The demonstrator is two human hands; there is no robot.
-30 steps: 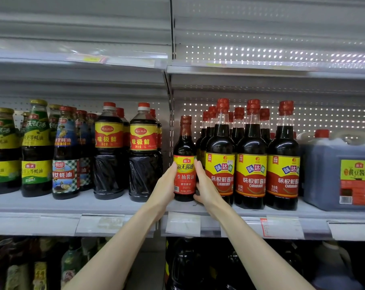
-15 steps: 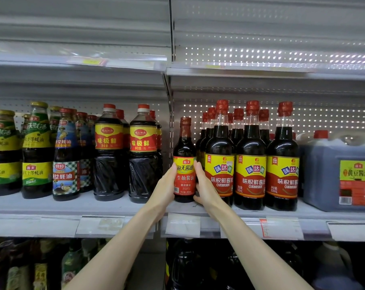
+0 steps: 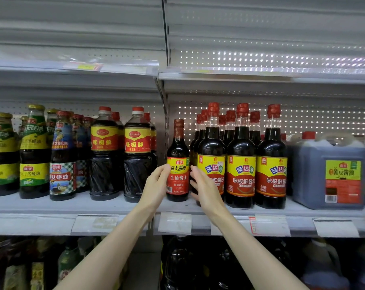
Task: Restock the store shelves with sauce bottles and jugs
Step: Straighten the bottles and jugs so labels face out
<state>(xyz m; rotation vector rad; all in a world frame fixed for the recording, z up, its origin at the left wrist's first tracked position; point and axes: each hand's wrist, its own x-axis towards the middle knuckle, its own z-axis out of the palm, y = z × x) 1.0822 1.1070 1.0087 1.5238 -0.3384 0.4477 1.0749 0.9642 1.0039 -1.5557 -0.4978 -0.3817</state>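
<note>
Red-labelled bottle (image 3: 178, 164) between left fingers (image 3: 164, 171), right fingers (image 3: 196, 173)

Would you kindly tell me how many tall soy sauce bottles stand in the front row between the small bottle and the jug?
3: the first bottle behind the right hand, the second bottle to its right, the third bottle beside the jug. More stand behind, partly hidden.

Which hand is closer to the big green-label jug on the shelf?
Right. The right hand sits left of the jug, by the yellow-label bottles; the left hand is farther left, past the small bottle.
</note>
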